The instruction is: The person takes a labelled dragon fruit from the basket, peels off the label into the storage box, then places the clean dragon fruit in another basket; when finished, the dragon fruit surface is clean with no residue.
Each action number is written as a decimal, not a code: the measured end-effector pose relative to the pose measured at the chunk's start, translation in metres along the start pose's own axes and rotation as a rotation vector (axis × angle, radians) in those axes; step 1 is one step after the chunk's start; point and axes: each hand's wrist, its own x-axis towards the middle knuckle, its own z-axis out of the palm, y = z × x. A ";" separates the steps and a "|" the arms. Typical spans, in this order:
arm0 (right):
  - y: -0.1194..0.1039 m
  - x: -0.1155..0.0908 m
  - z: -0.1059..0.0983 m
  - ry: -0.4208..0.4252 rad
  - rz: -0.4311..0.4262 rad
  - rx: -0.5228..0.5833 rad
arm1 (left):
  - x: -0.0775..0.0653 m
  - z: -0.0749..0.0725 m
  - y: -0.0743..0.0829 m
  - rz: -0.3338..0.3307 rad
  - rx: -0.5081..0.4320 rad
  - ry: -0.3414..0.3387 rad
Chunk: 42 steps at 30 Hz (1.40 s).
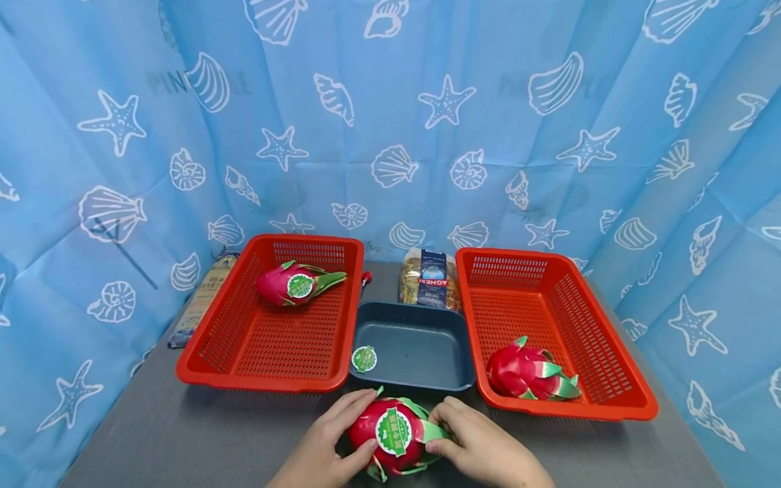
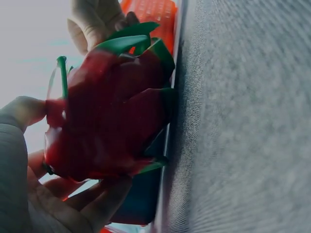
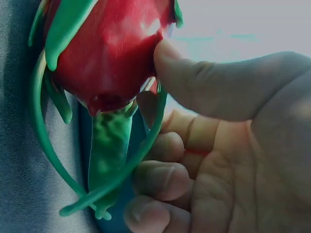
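In the head view a pink dragon fruit (image 1: 366,428) with green leaf tips lies near the front edge, a round green-and-white sticker (image 1: 394,432) facing up on it. My left hand (image 1: 326,444) grips its rounded left end, thumb on the near side and fingers on the far side. On the leafy right end, my right hand (image 1: 488,444) holds the fruit between thumb and fingers. The right wrist view shows the thumb (image 3: 180,80) pressed to the red skin, with the other fingers curled beside long green leaves (image 3: 109,160).
Behind the fruit stands a dark tray (image 1: 415,386) with a round sticker (image 1: 364,359) at its left. Red baskets flank it, left (image 1: 262,383) and right (image 1: 610,407), each with one dragon fruit. A pasta bag (image 1: 433,278) and another packet (image 1: 204,298) sit farther back, before a blue curtain (image 1: 390,102).
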 end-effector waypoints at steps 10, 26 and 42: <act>-0.014 0.003 0.008 0.169 -0.108 -0.031 | 0.001 0.002 0.000 -0.020 -0.024 0.005; -0.038 0.021 0.032 0.451 -0.073 0.135 | 0.001 0.008 -0.007 0.045 -0.056 0.055; -0.074 0.010 -0.003 0.474 -0.152 0.182 | 0.004 0.005 -0.006 0.017 -0.173 0.070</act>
